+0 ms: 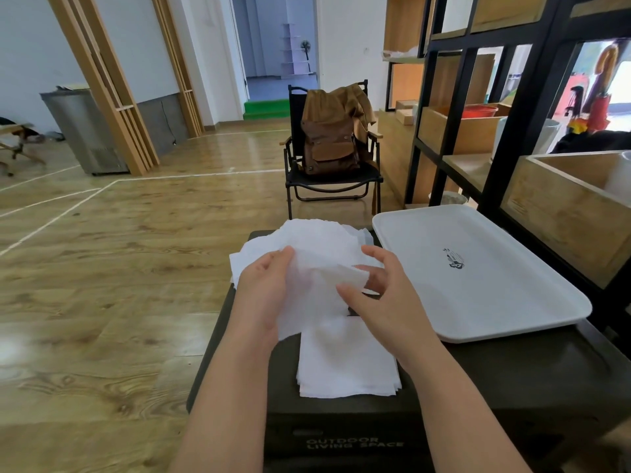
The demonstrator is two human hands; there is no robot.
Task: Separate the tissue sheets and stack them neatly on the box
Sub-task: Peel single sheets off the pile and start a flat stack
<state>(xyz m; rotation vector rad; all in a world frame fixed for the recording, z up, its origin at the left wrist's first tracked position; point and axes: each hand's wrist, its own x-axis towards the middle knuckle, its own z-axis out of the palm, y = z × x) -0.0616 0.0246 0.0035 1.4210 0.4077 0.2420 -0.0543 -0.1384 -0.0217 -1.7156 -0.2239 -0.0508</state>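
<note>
While both hands work over the dark box (512,380), a thin white tissue sheet (307,285) hangs between them, soft, crinkled and a little see-through. The left hand (263,291) holds its left side, with the fingers curled onto the sheet and the thumb tucked behind it. The right hand (382,295) sits at 3 o'clock from the sheet, and its thumb and fingers pinch the sheet's right corner.

Behind the held sheet, toward 12 o'clock, lies a loose heap of tissues (324,233), white and rumpled, with wavy edges. It rests on the far end of the box. Toward 6 o'clock from the hands lies a neat stack of tissues (345,363), flat and square, with its edges nearly lined up. It sits on the box top, close to the person.

At 3 o'clock from the hands, a white tray (512,302) with a small dark picture rests on the box. Farther off at 12 o'clock stands a black folding chair (293,158) with a brown backpack (327,145) on its seat.
</note>
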